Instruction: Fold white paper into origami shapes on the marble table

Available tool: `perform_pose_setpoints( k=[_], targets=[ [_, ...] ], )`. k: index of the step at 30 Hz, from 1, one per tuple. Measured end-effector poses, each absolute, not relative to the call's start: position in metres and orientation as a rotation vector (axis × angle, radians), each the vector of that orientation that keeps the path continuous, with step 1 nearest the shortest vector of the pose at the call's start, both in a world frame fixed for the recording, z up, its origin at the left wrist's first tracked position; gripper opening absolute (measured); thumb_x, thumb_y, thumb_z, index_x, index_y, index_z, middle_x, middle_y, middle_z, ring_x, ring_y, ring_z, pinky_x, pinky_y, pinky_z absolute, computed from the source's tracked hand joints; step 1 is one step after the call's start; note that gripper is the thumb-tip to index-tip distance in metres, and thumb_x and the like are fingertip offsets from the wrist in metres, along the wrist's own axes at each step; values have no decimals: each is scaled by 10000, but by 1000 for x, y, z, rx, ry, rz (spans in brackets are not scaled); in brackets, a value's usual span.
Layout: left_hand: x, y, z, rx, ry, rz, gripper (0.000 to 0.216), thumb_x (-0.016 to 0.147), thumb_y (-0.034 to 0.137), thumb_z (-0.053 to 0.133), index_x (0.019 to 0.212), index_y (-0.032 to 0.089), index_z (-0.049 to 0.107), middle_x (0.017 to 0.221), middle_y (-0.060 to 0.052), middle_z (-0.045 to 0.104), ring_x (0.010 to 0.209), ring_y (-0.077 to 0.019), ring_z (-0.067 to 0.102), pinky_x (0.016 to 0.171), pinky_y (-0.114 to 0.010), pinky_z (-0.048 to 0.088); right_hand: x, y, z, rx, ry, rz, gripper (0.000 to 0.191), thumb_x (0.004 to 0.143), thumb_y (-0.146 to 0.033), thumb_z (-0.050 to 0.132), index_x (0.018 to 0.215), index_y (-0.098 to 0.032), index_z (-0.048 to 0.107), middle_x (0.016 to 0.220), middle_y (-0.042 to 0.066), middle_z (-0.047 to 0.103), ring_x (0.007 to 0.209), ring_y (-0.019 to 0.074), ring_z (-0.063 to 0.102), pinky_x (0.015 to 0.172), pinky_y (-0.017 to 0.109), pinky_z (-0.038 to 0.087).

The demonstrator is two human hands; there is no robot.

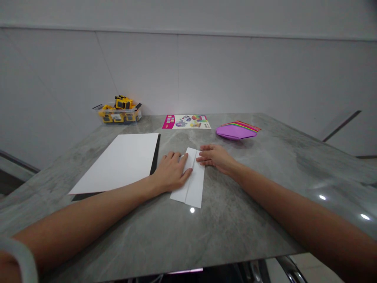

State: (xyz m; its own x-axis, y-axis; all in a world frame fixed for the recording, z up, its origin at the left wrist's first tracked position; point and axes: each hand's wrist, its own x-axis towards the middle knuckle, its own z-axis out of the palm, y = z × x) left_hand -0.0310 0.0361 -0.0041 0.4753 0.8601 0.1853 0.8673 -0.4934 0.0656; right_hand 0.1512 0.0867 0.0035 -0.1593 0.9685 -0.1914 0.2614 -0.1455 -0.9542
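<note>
A narrow folded white paper (193, 184) lies on the grey marble table (235, 220), with a crease running down its length. My left hand (172, 171) rests flat on the paper's left half, fingers stretched out. My right hand (215, 156) lies at the paper's upper right edge, fingers extended and pressing on the fold. Neither hand grips anything.
A large white sheet (120, 161) over a black sheet lies to the left. At the back stand a clear tub of yellow toy vehicles (120, 110), a colourful instruction sheet (187, 122) and a purple folded paper on a stack of coloured papers (237, 130). A wall rises behind the table.
</note>
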Motion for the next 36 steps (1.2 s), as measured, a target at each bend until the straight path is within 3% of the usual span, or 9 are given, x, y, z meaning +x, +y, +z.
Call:
perform_pose_setpoints(
  k=[8, 11, 14, 19, 21, 25, 29, 33, 36],
  targets=[
    [-33, 38, -6, -2562, -1678, -338, 610, 870, 537, 352, 1269, 86, 450, 1098, -190, 521, 1043, -350, 469, 919, -492, 336, 155, 93, -12, -1394, -1596, 1214, 297, 713, -69, 622, 1000, -127, 568, 954, 84, 623, 709, 137, 644, 621, 235, 547],
    [-35, 39, -9, -2503, -1764, -372, 639, 858, 585, 332, 1150, 50, 525, 1063, -213, 527, 1005, -368, 505, 871, -487, 369, 156, 93, -16, -1431, -1671, 1010, 377, 666, -86, 655, 1031, -154, 594, 1049, 89, 599, 826, 164, 620, 717, 266, 524],
    [-37, 41, -11, -2501, -1811, -437, 629, 838, 605, 371, 1100, 63, 552, 1015, -196, 570, 966, -350, 548, 843, -452, 397, 157, 92, -18, -1457, -1696, 859, 480, 663, -128, 665, 1129, -156, 556, 1181, 117, 546, 945, 192, 588, 797, 296, 498],
    [-40, 52, -14, -2468, -1926, -703, 541, 775, 599, 512, 1009, 116, 580, 902, -133, 648, 841, -291, 615, 744, -377, 449, 158, 95, -18, -1461, -1694, 799, 673, 714, -231, 665, 1316, -121, 387, 1261, 177, 518, 894, 203, 613, 753, 341, 509],
    [-42, 55, -13, -2394, -1979, -884, 499, 793, 592, 502, 997, 140, 552, 869, -104, 654, 780, -257, 625, 678, -345, 457, 160, 93, -14, -1427, -1726, 831, 592, 744, -323, 661, 1257, -104, 465, 1171, 172, 591, 855, 212, 629, 732, 344, 509],
    [-44, 57, -11, -2195, -1983, -1254, 404, 879, 550, 391, 999, 169, 453, 863, -73, 615, 735, -203, 601, 608, -301, 455, 160, 81, -4, -1146, -1953, 936, 322, 808, -435, 587, 908, -140, 667, 862, 71, 698, 747, 194, 647, 642, 287, 501],
    [-46, 58, -11, -2133, -1872, -1447, 317, 911, 479, 375, 1010, 180, 403, 879, -56, 571, 751, -172, 575, 635, -288, 467, 159, 68, -1, -941, -2137, 527, 236, 836, -354, 568, 779, -150, 672, 683, 36, 669, 615, 171, 614, 563, 270, 473],
    [-47, 62, -18, -2205, -1759, -1425, 279, 878, 348, 477, 1065, 145, 434, 999, -112, 561, 940, -224, 561, 826, -395, 459, 165, 71, 1, -763, -2129, -51, 228, 900, -216, 474, 1016, -154, 660, 909, 82, 704, 848, 199, 639, 775, 315, 489],
    [-45, 56, -23, -2420, -1637, -1241, 352, 785, 267, 588, 1084, 97, 516, 1048, -174, 585, 1008, -307, 556, 875, -503, 433, 173, 78, 2, -854, -2170, -242, 286, 901, -159, 452, 1132, -176, 620, 1079, 88, 683, 983, 208, 628, 862, 318, 469]
  ],
)
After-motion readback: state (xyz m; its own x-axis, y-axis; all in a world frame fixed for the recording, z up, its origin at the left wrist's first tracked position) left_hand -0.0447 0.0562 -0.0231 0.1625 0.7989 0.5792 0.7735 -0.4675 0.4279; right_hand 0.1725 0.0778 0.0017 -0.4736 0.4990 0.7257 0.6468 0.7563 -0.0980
